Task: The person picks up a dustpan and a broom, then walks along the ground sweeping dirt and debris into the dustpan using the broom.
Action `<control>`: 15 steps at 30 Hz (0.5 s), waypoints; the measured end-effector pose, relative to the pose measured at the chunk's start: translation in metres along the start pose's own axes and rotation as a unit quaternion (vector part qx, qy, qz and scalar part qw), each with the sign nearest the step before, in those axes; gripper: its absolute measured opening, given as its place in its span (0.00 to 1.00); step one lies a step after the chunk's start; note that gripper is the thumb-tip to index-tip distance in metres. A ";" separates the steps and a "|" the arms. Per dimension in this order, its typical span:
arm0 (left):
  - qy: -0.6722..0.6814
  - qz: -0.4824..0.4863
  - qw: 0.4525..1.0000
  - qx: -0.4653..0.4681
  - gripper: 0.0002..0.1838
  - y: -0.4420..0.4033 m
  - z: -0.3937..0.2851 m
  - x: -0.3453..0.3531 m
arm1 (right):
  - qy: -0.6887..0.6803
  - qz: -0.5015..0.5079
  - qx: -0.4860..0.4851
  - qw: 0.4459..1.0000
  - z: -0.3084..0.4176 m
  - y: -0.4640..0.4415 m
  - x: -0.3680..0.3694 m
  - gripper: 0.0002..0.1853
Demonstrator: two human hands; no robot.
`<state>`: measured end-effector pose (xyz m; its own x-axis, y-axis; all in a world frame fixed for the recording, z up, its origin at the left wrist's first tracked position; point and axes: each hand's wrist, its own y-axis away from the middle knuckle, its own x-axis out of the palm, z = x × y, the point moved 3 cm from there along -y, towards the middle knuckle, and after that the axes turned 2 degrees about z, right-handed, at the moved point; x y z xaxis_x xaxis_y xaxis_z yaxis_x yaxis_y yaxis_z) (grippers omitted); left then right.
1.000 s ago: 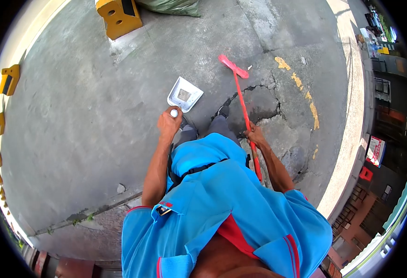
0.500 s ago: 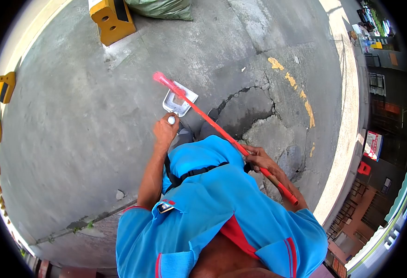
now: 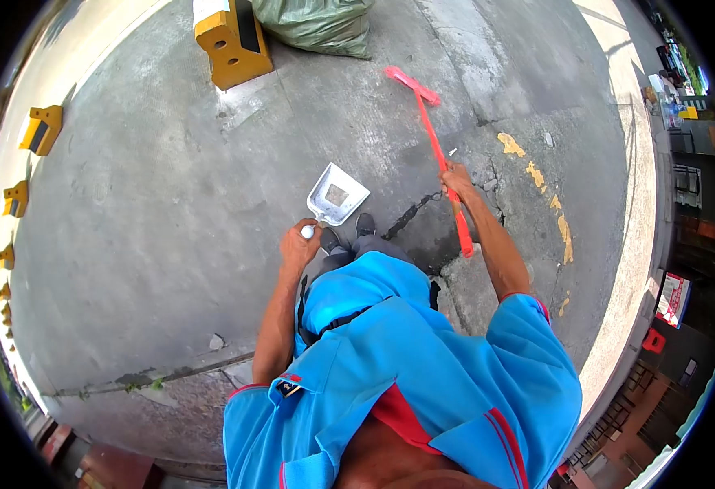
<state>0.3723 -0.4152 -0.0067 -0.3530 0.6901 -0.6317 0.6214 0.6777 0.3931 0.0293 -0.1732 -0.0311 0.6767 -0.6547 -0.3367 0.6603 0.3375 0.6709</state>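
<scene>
Broom head [image 3: 413,86] — beyond both hands [image 3: 299,246] [image 3: 457,178], perhaps touching ground [image 3: 170,212].

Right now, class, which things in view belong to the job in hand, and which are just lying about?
In use:
- red broom, held in the right hand
- white dustpan, handle in the left hand

Seemingly just lying about, untouched:
- green sack
- yellow-and-black block
- small stone

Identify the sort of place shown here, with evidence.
Probably an outdoor paved yard or roadside: cracked concrete ground, a row of yellow-and-black blocks and worn yellow paint suggest it.
</scene>
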 end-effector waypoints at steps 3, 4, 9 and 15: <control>0.044 0.003 0.999 -0.030 0.13 0.000 0.005 0.004 | 0.095 -0.022 -0.006 0.995 -0.006 -0.048 -0.004 0.27; 0.041 0.004 0.999 -0.032 0.13 0.001 0.001 0.003 | 0.190 -0.012 -0.022 0.981 -0.018 -0.063 -0.001 0.24; 0.061 -0.016 0.995 -0.079 0.12 0.006 0.000 0.003 | 0.296 0.033 -0.091 0.950 -0.067 0.000 0.020 0.21; 0.064 -0.033 0.993 -0.090 0.13 0.003 0.001 0.003 | 0.275 0.176 -0.092 0.941 -0.073 0.163 -0.006 0.36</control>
<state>0.3737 -0.4109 -0.0080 -0.4820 0.6620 -0.5739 0.4629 0.7486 0.4747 0.1567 -0.0651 0.0324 0.8970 -0.0488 -0.4393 0.3741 0.6130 0.6959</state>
